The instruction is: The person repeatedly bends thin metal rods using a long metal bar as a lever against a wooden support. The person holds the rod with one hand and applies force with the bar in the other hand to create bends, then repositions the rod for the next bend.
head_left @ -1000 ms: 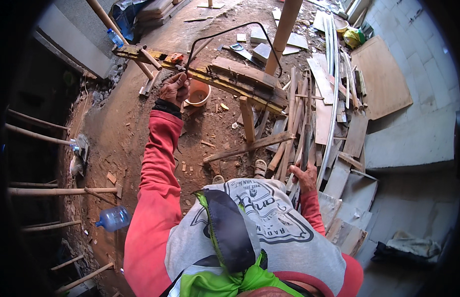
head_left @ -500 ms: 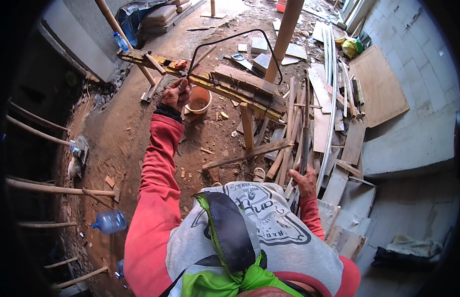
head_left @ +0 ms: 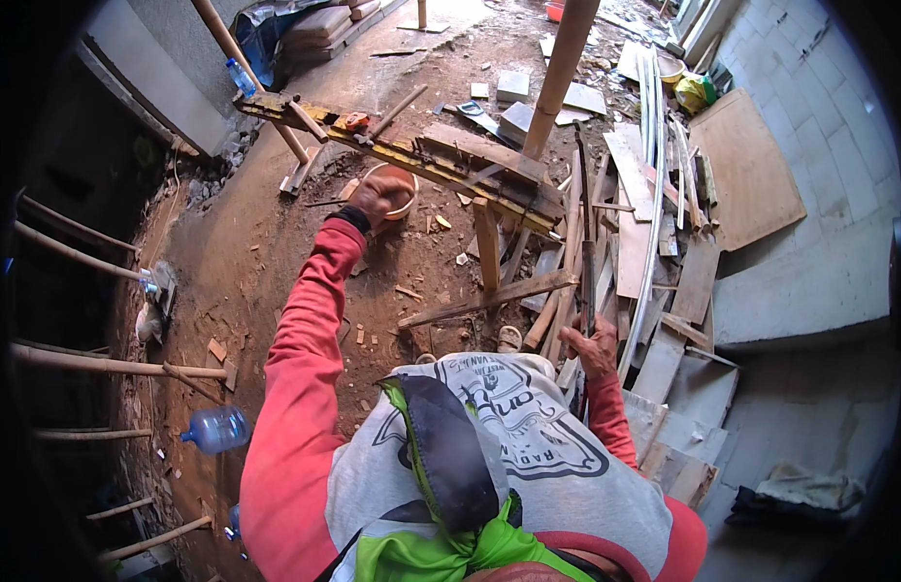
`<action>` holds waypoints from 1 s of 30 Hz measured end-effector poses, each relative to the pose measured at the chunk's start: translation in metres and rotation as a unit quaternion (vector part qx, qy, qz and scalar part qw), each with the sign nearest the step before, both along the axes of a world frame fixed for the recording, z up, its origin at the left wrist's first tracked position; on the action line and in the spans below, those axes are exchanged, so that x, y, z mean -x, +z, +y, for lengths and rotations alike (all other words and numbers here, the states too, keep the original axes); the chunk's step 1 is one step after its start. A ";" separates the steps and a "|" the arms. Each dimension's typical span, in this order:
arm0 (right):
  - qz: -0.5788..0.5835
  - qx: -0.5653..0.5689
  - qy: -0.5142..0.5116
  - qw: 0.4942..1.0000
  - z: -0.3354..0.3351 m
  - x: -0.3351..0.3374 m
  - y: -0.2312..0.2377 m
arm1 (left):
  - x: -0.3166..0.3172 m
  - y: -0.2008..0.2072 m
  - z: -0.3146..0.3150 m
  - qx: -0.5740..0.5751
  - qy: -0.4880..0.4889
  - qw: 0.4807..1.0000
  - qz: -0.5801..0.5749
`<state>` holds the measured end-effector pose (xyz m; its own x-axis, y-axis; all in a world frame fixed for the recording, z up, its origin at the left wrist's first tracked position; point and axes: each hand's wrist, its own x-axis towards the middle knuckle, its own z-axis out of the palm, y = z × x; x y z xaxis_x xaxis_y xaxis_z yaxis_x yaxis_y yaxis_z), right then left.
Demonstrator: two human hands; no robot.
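Note:
My left hand is closed in front of an orange-rimmed bucket. A thin dark metal rod sticks out beside this fist, and my sleeve seems to hide the rest of it. My right hand grips a long dark metal bar, which points away from me past the bench's right end. Ahead of both hands runs a narrow, worn yellow beam bench. On it lie an orange tape measure and a wooden-handled tool, its head unclear.
Scrap boards and poles pile up on the right beside a block wall. An upright wooden post stands behind the bench. A blue water jug lies at left, near several horizontal poles. A slanting plank crosses low before me.
My left hand has come down and toward me from the bench, bringing the bent rod down. The bar in my right hand has swung up and now reaches farther away.

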<state>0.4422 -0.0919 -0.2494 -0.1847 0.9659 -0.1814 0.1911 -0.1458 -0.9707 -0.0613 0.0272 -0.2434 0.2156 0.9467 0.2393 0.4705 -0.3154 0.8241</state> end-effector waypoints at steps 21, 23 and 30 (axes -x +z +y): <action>-0.336 -0.049 0.190 0.921 0.010 -0.077 -0.046 | -0.047 -0.065 -0.016 0.176 -0.006 0.836 0.519; -0.361 -0.054 0.190 0.911 0.014 -0.081 -0.054 | -0.054 -0.071 -0.016 0.200 -0.006 0.825 0.528; -0.309 -0.016 0.192 0.931 0.018 -0.084 -0.053 | -0.106 -0.070 -0.011 0.291 0.071 0.786 0.540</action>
<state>0.5257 -0.0736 -0.3027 -0.3878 0.8570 -0.3394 0.7471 0.0766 -0.6603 0.0444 0.0161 -0.3135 -0.1233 0.8611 -0.4933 0.9916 0.0868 -0.0963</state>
